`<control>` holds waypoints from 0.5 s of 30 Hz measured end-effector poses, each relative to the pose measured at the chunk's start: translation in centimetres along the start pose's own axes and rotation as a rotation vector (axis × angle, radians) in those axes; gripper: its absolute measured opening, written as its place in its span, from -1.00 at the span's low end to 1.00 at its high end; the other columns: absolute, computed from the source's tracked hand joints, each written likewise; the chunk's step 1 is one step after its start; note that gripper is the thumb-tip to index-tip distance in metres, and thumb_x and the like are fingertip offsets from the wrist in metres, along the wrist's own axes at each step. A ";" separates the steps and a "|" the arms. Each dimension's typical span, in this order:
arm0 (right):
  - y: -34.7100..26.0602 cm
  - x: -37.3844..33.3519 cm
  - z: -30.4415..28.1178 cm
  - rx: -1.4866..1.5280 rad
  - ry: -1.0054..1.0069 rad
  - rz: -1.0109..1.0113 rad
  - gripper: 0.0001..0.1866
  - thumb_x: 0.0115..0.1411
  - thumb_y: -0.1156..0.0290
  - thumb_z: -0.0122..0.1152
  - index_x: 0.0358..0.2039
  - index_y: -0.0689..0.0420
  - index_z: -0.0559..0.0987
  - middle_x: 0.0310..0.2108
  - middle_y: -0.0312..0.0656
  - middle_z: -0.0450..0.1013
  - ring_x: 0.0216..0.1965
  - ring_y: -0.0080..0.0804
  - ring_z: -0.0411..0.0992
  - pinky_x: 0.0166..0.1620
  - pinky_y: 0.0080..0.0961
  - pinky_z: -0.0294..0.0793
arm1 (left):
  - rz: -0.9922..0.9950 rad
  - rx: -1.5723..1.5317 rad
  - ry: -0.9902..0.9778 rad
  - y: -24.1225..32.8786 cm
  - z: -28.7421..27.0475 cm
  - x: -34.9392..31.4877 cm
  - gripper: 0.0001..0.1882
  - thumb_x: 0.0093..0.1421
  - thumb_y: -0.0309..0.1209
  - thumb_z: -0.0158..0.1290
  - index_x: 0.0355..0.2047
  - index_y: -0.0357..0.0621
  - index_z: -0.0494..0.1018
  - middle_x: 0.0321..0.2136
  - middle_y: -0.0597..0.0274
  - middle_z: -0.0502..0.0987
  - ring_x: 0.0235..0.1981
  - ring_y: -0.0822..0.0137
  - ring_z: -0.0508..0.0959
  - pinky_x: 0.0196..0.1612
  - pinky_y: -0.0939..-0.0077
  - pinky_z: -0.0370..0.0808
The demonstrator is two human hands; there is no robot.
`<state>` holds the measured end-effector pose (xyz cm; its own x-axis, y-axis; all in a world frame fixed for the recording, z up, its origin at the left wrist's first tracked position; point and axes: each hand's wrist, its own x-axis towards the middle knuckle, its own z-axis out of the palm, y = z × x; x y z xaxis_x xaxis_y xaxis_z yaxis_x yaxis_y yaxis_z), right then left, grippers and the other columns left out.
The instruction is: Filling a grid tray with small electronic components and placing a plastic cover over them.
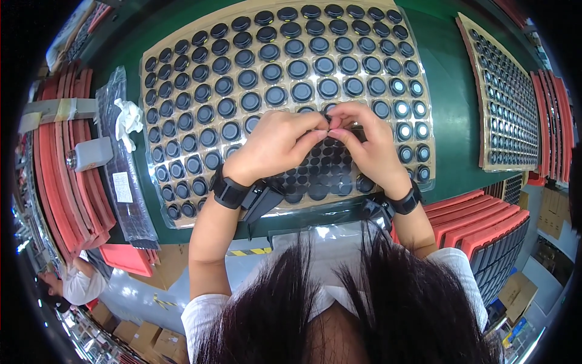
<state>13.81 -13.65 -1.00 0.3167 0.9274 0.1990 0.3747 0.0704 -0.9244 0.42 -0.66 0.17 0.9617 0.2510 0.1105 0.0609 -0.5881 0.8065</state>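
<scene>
1. Head view: the left hand [279,138] and the right hand [374,144] meet at the centre of the frame, fingertips drawn narrow around what looks like a small dark piece [328,117]; the fingers mostly hide it.
2. Dark round caps [302,91] fill a clear tray [428,184] across the upper middle of the frame, on a green worktop [447,121]. Small black discs [312,162] lie below the hands.
3. The pinched piece is probably very light and easily dropped; thumb and index tips at its edge suit it best.
4. The caps look stiff, smooth and rather slippery, best taken by the rim, off the glossy top.
5. The tray seems thin and bendy, better supported from beneath than lifted by one corner.
</scene>
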 end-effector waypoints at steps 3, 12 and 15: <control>-0.1 0.0 0.1 -0.009 0.014 0.002 -0.72 0.00 0.66 0.17 -0.24 0.21 0.40 -0.38 -0.22 0.41 -0.36 -0.49 0.42 -0.26 -0.61 0.41 | -0.001 0.008 -0.013 0.0 0.0 0.0 -0.89 0.10 -0.38 -0.04 -0.41 -0.14 0.41 -0.60 0.03 0.45 -0.53 0.00 0.47 -0.51 0.23 0.34; -0.1 -0.1 0.0 -0.102 0.027 -0.055 -0.74 -0.01 0.64 0.18 -0.29 0.20 0.37 -0.38 -0.20 0.41 -0.33 -0.43 0.41 -0.25 -0.59 0.40 | -0.007 -0.018 -0.010 -0.2 0.1 0.0 -0.88 0.12 -0.37 -0.05 -0.41 -0.14 0.40 -0.59 0.02 0.45 -0.50 -0.02 0.46 -0.49 0.21 0.34; -0.2 -0.1 0.0 -0.098 0.018 -0.042 -0.74 -0.02 0.64 0.18 -0.30 0.20 0.36 -0.38 -0.20 0.41 -0.34 -0.42 0.41 -0.24 -0.58 0.40 | -0.010 -0.014 -0.012 -0.3 0.1 -0.1 -0.88 0.11 -0.38 -0.05 -0.41 -0.14 0.40 -0.59 0.01 0.45 -0.51 -0.02 0.46 -0.49 0.21 0.34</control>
<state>13.69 -13.76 -0.85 0.3144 0.9176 0.2432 0.4708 0.0717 -0.8793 0.36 -0.60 -0.10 0.9641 0.2475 0.0957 0.0665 -0.5745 0.8158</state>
